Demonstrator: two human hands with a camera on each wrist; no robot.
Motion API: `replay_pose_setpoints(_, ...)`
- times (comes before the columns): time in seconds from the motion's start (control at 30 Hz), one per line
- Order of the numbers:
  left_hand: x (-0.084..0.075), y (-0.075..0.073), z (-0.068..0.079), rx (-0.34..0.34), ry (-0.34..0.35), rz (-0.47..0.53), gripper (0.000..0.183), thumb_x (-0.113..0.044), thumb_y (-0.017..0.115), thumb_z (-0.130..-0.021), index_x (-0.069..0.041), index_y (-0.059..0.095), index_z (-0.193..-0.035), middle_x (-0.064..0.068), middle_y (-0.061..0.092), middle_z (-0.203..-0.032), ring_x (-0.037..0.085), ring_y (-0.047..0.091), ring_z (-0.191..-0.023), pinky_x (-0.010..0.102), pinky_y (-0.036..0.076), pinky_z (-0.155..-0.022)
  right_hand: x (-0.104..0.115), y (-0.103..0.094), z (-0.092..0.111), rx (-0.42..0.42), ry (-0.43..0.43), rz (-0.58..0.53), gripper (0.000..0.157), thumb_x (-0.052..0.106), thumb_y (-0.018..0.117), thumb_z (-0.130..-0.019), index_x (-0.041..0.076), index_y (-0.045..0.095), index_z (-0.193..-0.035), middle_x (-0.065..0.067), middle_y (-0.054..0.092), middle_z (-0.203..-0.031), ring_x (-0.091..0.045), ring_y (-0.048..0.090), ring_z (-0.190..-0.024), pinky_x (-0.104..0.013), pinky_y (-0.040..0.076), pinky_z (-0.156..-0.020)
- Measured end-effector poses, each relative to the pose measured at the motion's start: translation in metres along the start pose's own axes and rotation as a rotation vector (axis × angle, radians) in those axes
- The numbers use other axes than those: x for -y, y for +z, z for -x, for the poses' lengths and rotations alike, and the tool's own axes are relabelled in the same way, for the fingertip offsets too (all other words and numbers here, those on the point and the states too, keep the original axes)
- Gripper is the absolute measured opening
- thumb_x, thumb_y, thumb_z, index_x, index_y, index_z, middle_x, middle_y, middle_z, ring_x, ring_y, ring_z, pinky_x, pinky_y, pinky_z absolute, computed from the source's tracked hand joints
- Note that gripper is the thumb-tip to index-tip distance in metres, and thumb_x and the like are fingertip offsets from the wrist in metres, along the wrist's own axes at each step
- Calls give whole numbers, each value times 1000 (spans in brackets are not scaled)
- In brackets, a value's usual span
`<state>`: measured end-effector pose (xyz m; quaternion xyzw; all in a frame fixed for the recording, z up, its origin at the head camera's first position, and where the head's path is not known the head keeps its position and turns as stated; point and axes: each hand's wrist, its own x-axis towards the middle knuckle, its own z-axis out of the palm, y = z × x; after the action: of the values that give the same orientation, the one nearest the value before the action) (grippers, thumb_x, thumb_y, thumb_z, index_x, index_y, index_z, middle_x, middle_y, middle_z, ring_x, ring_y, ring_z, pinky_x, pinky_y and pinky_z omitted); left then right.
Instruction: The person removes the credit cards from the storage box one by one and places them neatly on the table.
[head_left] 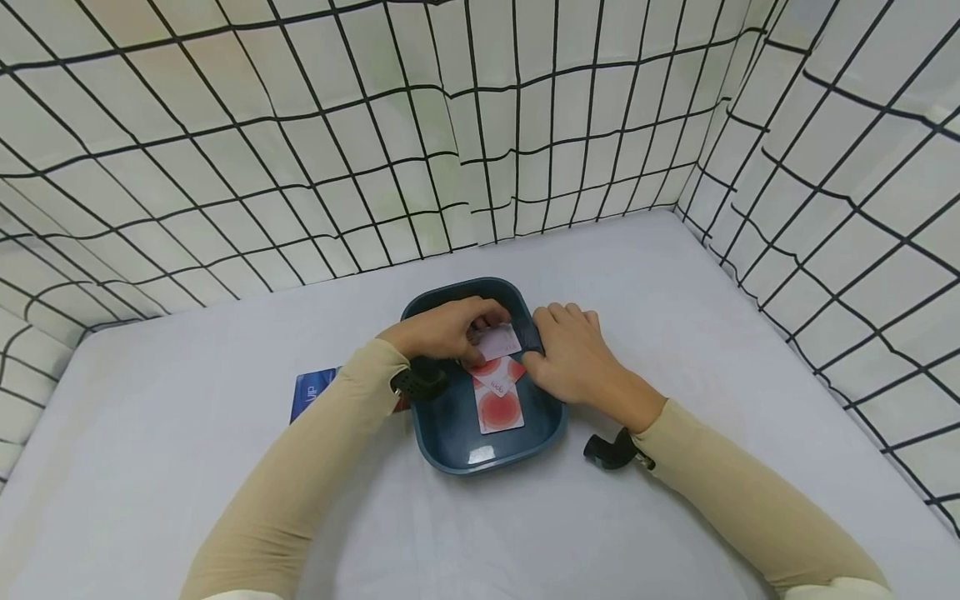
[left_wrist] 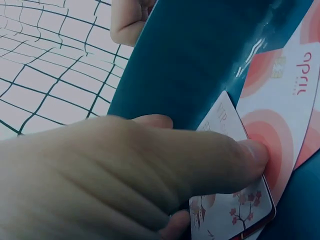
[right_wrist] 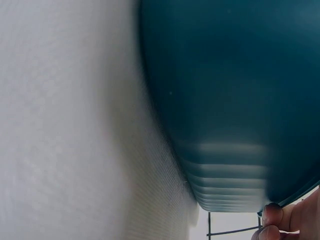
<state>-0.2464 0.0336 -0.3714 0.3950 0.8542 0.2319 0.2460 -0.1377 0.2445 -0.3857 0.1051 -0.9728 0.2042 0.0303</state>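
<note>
A dark blue rounded plastic tray [head_left: 444,429] stands on the white-covered table. My left hand [head_left: 453,327] reaches into its far part and pinches a white card [head_left: 500,340] with "VIP" lettering and a blossom-tree print. In the left wrist view the thumb [left_wrist: 215,157] lies across this card's face, which overlaps a red-and-white card [left_wrist: 265,105] marked "april". Another card with a red circle [head_left: 498,414] lies nearer on the tray floor. My right hand [head_left: 576,354] grips the tray's right rim, thumb on the inner side; its fingertips [right_wrist: 272,215] show at the rim in the right wrist view.
A blue card [head_left: 311,390] lies on the table left of the tray, partly covered by the left forearm. Reddish-brown edges [head_left: 402,403] peek out beside the left wrist strap. Black wire grid [head_left: 450,167] over white cloth borders the table behind and at right.
</note>
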Motion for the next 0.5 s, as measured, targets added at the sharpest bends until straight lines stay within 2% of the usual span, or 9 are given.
replay_pose_setpoints(0.2,1,1,0,-1,-24,11,63,-9,81,-83,-13,57,-141,10,60,-135,27,58,-124,44,53,-108,1,0,0,0,1,-6,25,28,56,-90,7,57,-104,-6,54,-93,-27,46,-92,-44,32,-82)
replay_pose_setpoints(0.5,1,0,-2,39,-26,26,63,-10,83,-82,-15,58,-139,10,62,-127,25,58,-115,42,53,-102,0,0,0,0,-2,2,28,30,58,-90,7,58,-107,-7,55,-96,-28,47,-93,-45,33,-82)
